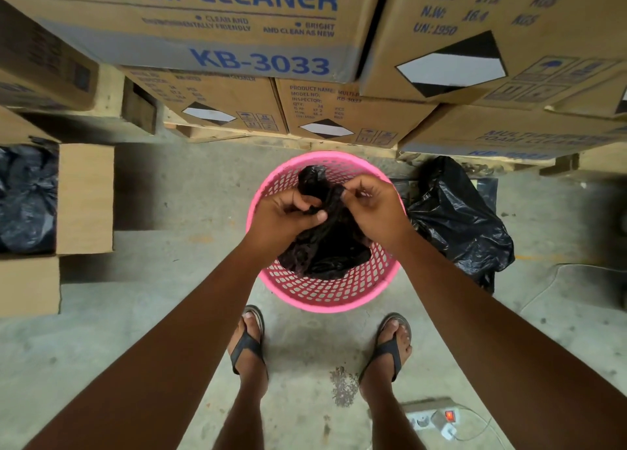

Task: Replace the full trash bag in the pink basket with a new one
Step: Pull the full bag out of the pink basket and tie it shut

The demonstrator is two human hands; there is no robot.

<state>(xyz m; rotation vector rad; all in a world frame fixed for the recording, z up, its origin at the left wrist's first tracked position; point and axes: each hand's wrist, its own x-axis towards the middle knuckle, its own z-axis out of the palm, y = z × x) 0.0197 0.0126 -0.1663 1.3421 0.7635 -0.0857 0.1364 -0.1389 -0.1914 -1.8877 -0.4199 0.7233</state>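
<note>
A pink perforated basket (325, 296) stands on the concrete floor just ahead of my feet. Above its mouth I hold a crumpled black trash bag (325, 246) with both hands. My left hand (288, 215) grips the bag's upper part with fingers curled around it. My right hand (371, 205) pinches an edge of the same bag between thumb and fingers. The bag's lower part hangs down inside the basket. A filled black trash bag (458, 222) sits on the floor, touching the basket's right side.
Stacked cardboard boxes (237, 18) on wooden pallets rise right behind the basket. At the left, an open carton (84, 198) holds black bags. A power strip (431, 415) with a lit switch and cable lies by my right foot.
</note>
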